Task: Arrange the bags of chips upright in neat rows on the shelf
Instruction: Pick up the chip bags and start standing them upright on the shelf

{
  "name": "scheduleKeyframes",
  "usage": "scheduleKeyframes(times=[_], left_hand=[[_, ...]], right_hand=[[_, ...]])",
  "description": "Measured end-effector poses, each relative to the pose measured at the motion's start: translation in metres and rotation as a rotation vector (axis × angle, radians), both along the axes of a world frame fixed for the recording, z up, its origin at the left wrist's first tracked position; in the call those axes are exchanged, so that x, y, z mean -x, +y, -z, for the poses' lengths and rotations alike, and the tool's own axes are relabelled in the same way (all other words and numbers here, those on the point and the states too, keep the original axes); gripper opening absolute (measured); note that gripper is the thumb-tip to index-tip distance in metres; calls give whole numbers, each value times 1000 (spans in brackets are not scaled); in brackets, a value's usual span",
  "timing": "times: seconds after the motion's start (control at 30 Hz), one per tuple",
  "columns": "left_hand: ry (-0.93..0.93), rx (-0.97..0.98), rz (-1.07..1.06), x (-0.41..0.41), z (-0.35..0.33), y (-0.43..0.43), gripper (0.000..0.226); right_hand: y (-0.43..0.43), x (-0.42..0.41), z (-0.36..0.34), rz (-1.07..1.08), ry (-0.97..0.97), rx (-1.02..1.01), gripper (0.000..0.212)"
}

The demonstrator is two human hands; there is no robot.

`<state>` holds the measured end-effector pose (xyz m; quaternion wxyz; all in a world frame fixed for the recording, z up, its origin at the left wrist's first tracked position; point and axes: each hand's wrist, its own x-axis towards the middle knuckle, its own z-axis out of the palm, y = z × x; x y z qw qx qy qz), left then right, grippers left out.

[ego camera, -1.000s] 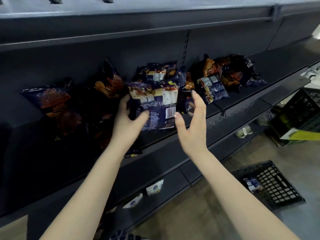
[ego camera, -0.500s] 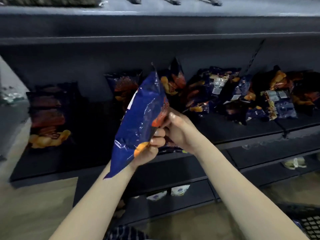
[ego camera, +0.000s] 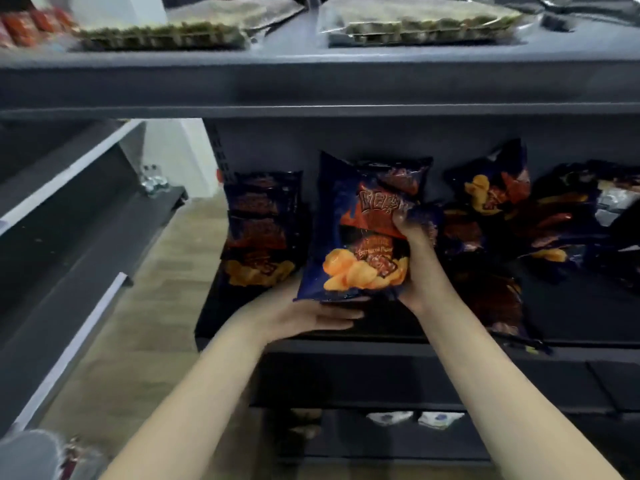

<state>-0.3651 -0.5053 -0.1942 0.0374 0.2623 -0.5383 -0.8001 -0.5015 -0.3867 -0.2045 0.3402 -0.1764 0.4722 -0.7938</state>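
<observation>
I hold a dark blue chip bag point(ego camera: 360, 237) upright, front facing me, over the dark shelf point(ego camera: 346, 344). My left hand point(ego camera: 311, 315) supports its bottom edge from below. My right hand point(ego camera: 414, 251) grips its right side, thumb pressed on the front. An upright bag point(ego camera: 261, 230) of the same kind stands just to the left at the shelf's end. To the right, several more chip bags point(ego camera: 491, 199) lie jumbled and tilted, one point(ego camera: 491, 299) flat near the front edge.
The shelf above point(ego camera: 311, 81) carries flat clear packs point(ego camera: 415, 26). A lower shelf holds small white packets point(ego camera: 415, 419). Another shelving unit point(ego camera: 69, 237) stands to the left across a strip of wooden floor point(ego camera: 166, 278).
The bag was turned from edge-on to front-facing and carried left to the shelf's end. My left hand shifted under its bottom, my right hand to its side. The view swung left.
</observation>
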Motion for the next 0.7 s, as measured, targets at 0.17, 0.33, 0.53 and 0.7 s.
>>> scheduleKeyframes(times=[0.17, 0.33, 0.53, 0.7], left_hand=[[195, 102, -96, -39, 6, -61, 74], [115, 584, -210, -63, 27, -74, 61], [58, 745, -333, -71, 39, -73, 45], [61, 901, -414, -69, 55, -70, 59]], right_hand=[[-34, -33, 15, 58, 209, -205, 90], [-65, -73, 37, 48, 432, -287, 21], [-76, -91, 47, 140, 543, -341, 29], [-87, -107, 59, 243, 628, -443, 55]])
